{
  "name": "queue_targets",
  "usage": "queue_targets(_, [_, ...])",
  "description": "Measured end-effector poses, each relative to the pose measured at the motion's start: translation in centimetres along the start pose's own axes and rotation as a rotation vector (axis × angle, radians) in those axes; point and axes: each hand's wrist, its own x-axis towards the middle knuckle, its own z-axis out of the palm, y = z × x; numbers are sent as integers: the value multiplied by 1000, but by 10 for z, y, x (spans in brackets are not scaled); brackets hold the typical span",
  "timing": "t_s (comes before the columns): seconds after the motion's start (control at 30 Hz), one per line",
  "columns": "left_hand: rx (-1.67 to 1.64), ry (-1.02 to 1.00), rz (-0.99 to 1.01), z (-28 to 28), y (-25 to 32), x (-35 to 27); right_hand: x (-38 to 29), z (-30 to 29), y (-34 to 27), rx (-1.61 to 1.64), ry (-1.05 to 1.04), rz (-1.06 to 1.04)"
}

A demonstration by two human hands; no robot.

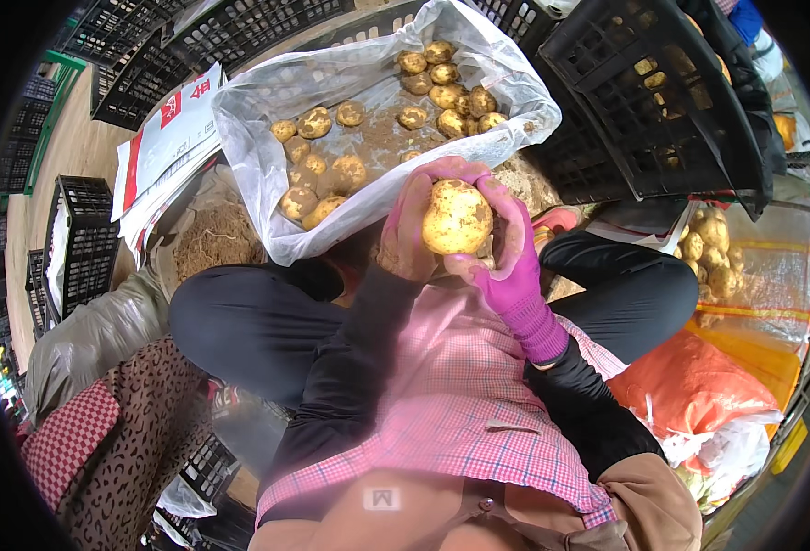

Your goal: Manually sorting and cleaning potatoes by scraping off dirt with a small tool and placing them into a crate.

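Both hands wear pink-purple gloves dusted with soil. Between them, above the near edge of a plastic-lined crate (384,186), a large yellow potato (457,217) is held. My left hand (410,224) closes around one side of it, and my right hand (508,231) curls around the other with its thumb below. Part of another pale thing, maybe a potato, shows under the held one beside my right palm. Inside the crate, soil-covered potatoes (314,123) lie in loose groups at both ends, with loose soil (377,138) between them.
Stacked black plastic crates (652,103) stand at the right. Printed paper sheets (171,131) lean left of the lined crate, near a soil-filled sack (215,237). More potatoes (713,251) lie on clear plastic at the right, above an orange-red bag (694,386). A person in leopard-print clothing (150,413) is close at the lower left.
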Motion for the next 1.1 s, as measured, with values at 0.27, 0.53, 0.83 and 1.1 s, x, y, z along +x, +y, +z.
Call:
queue_targets(0.27, [384,95,169,10,13,-11,0,-8,6,-48,-124,-25])
queue_targets(0.53, [483,321,-113,-15,10,0,2,-9,-4,566,-228,243])
queue_targets(0.83, [562,120,264,-17,6,7,4,-26,6,1965,-304,747])
queue_targets(1.1, [558,-116,100,2,14,-4,21,-36,4,1463,-407,830])
